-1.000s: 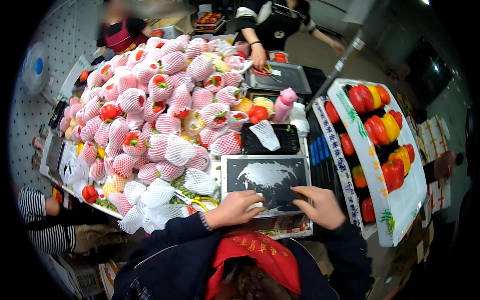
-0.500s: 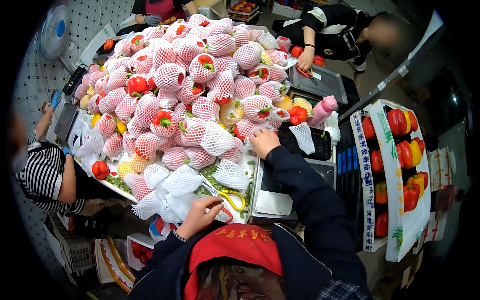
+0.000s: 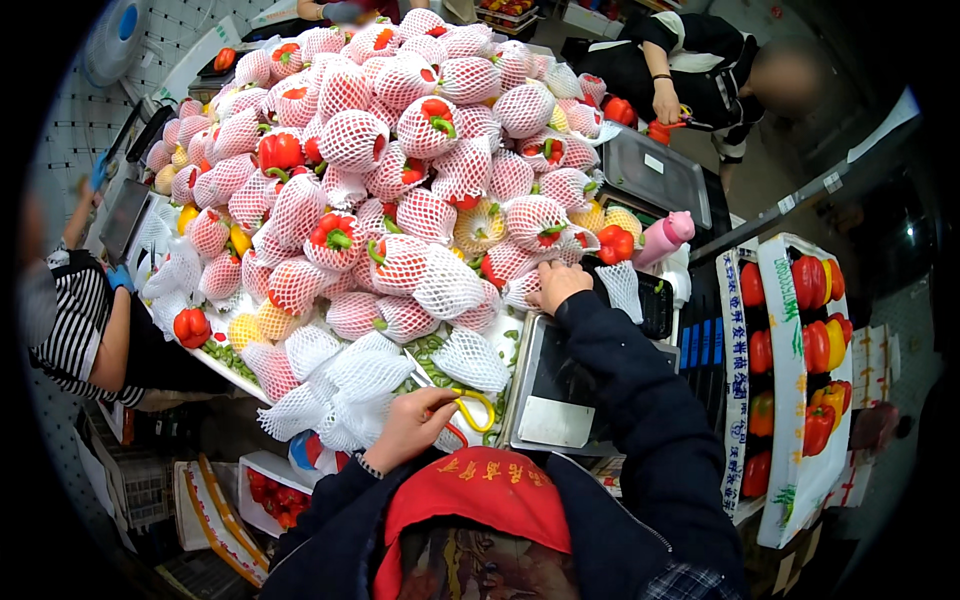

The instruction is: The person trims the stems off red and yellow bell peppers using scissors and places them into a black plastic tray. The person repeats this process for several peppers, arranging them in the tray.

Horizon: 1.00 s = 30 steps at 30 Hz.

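A big heap of bell peppers, mostly red in white foam net sleeves (image 3: 350,140), fills the table before me. At its right front edge my right hand (image 3: 562,287) curls its fingers on a net-wrapped pepper (image 3: 520,290), which they partly hide. My left hand (image 3: 412,428), near my body, is closed on the scissors (image 3: 474,411), whose handles are yellow and red; the blades point away over the table. Beside it lies a bunch of white foam net sleeves (image 3: 345,385), with green stem cuttings (image 3: 430,350) scattered around.
A scale (image 3: 560,380) with a pale card lies beneath my right forearm. A black tray (image 3: 655,305) and a pink bottle (image 3: 665,237) are beyond it. Boxes of peppers (image 3: 800,390) stand at right. Co-workers stand left, far and far right, one holding a red pepper (image 3: 662,130).
My left hand has moved further over the scissors' handles. My right hand stays at the heap's edge. The far-right co-worker's hand has lifted a pepper. The whole view has shifted slightly.
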Tool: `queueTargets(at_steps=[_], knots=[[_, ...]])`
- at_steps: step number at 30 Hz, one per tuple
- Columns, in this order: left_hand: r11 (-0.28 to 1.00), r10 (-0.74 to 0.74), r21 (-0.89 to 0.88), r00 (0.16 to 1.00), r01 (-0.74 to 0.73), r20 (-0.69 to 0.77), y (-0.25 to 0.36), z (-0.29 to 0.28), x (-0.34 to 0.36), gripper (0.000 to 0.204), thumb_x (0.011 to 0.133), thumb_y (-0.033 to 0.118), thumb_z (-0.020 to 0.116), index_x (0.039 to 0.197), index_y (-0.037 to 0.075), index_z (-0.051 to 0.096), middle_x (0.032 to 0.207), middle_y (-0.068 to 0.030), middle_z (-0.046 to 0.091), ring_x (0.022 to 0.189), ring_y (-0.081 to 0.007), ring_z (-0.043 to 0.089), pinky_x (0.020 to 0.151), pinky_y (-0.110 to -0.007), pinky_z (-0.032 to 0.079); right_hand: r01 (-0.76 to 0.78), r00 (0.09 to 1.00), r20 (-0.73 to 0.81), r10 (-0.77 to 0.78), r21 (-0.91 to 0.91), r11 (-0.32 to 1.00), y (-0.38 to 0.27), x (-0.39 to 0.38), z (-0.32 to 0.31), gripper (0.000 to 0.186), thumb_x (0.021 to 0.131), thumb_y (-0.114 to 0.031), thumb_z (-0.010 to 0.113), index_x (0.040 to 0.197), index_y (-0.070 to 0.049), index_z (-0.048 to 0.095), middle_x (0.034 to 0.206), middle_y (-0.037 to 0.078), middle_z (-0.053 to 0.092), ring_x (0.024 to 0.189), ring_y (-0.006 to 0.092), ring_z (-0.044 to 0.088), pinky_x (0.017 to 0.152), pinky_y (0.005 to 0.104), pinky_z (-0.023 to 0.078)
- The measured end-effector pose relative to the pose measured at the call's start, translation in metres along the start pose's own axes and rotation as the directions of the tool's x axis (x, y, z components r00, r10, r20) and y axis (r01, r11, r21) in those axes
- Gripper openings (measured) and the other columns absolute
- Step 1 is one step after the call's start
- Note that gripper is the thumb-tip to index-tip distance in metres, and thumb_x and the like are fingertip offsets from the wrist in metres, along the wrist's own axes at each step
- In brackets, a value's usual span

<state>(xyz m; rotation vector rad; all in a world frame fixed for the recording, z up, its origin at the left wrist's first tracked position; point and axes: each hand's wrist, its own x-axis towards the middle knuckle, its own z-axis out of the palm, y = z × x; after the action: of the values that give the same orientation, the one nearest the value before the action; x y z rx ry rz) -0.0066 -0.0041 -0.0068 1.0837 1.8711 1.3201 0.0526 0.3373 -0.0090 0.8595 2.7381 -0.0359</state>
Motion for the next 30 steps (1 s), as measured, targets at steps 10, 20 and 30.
queueTargets(at_steps=[10, 20, 30], knots=[[0.845, 0.366, 0.434, 0.93, -0.314, -0.041, -0.001, 0.072, 0.155, 0.052, 0.079, 0.008, 0.07, 0.127, 0.0, 0.052, 0.117, -0.0208, 0.056, 0.102, -0.0388, 0.059, 0.081, -0.045, 0.052, 0.018, 0.955, -0.269, 0.127, 0.478, 0.878, 0.001, -0.007, 0.025, 0.031, 0.088, -0.018, 0.063, 0.118, -0.011, 0.065, 0.116, 0.019, 0.061, 0.108, 0.0397, 0.06, 0.093, 0.0469, 0.049], [0.877, 0.251, 0.338, 0.925, -0.342, 0.286, -0.002, 0.078, 0.219, 0.06, 0.085, 0.004, 0.056, 0.143, 0.006, 0.042, 0.131, -0.0223, 0.051, 0.115, -0.0422, 0.057, 0.093, -0.047, 0.05, 0.105, 0.922, -0.307, 0.238, 0.786, 0.609, 0.042, -0.001, 0.044, 0.046, 0.08, 0.001, 0.055, 0.125, -0.007, 0.06, 0.114, 0.022, 0.058, 0.108, 0.0392, 0.058, 0.097, 0.0415, 0.047], [0.922, 0.175, 0.338, 0.982, -0.19, 0.075, 0.009, 0.092, 0.231, 0.058, 0.082, 0.031, 0.073, 0.13, 0.006, 0.053, 0.123, -0.017, 0.053, 0.107, -0.039, 0.06, 0.088, -0.046, 0.051, 0.29, 0.886, -0.399, 0.236, 0.875, 0.388, 0.026, -0.019, 0.005, 0.038, 0.085, 0.004, 0.052, 0.122, -0.002, 0.062, 0.116, 0.015, 0.057, 0.104, 0.0255, 0.063, 0.094, 0.0344, 0.05]])
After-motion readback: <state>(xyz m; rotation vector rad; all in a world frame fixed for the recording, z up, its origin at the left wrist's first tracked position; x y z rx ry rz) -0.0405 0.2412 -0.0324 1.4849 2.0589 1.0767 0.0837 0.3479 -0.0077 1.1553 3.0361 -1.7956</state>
